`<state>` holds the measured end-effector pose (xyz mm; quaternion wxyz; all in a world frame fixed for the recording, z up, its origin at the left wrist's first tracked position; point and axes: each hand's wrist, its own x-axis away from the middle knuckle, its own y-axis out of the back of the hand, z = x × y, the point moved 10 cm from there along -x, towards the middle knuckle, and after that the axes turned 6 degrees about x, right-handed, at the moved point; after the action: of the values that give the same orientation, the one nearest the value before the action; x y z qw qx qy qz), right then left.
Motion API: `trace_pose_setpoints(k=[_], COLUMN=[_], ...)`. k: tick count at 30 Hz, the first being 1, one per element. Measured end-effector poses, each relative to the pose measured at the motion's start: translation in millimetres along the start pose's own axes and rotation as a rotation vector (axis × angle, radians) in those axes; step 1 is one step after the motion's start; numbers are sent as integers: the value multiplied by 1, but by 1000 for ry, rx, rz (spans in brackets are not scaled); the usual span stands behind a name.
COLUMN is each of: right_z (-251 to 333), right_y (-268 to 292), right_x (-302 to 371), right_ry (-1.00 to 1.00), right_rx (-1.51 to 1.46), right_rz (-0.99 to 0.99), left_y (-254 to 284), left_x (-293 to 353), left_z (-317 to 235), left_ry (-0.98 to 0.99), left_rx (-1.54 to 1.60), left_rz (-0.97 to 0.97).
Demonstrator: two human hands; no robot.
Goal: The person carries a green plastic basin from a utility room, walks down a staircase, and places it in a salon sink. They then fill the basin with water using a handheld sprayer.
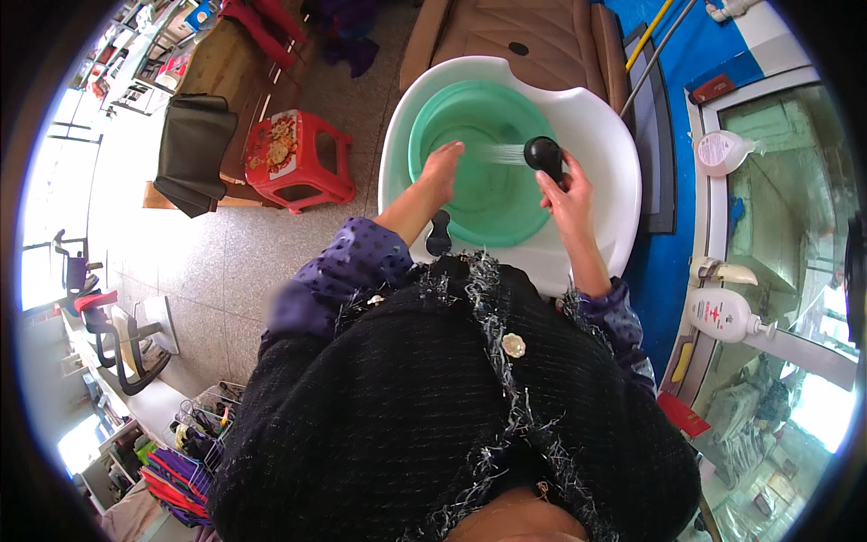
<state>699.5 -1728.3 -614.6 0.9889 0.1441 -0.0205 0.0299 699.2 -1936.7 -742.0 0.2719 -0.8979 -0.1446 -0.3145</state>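
Observation:
My right hand (569,191) grips a black shower head (544,157) above the right side of a round green plastic basin (492,212). Water sprays from it toward the left, across the basin. Opposite it, my left hand (441,170) is held over the basin's left side with its fingers stretched out and nothing in it; the spray runs toward its palm. The basin rests inside a white wash sink (614,167). A black lever-like fitting (439,233) shows at the sink's near edge, close to my left wrist. The shower hose is hidden.
Beyond the sink is a brown padded seat (533,36). At left stands a red plastic stool (302,161) with a patterned top, beside a table with a dark cloth (194,154). White pump bottles (720,314) stand along the window ledge at right.

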Motion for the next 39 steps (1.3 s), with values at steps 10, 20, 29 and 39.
trace_pose_setpoints(k=[10, 20, 29, 39], right_z=[-119, -170, -238, -194], right_y=[-62, -51, 60, 93], right_x=[-63, -10, -19, -28], right_ry=[197, 92, -514, -317], right_rx=[800, 1120, 137, 325], right_rz=[66, 163, -161, -164], left_y=[44, 112, 104, 34], left_x=[33, -28, -61, -40], left_z=[-95, -13, -2, -34], left_ry=[-1117, -214, -54, -143], left_rx=[-1049, -857, -604, -550], left_rz=[-333, -155, -146, 90])
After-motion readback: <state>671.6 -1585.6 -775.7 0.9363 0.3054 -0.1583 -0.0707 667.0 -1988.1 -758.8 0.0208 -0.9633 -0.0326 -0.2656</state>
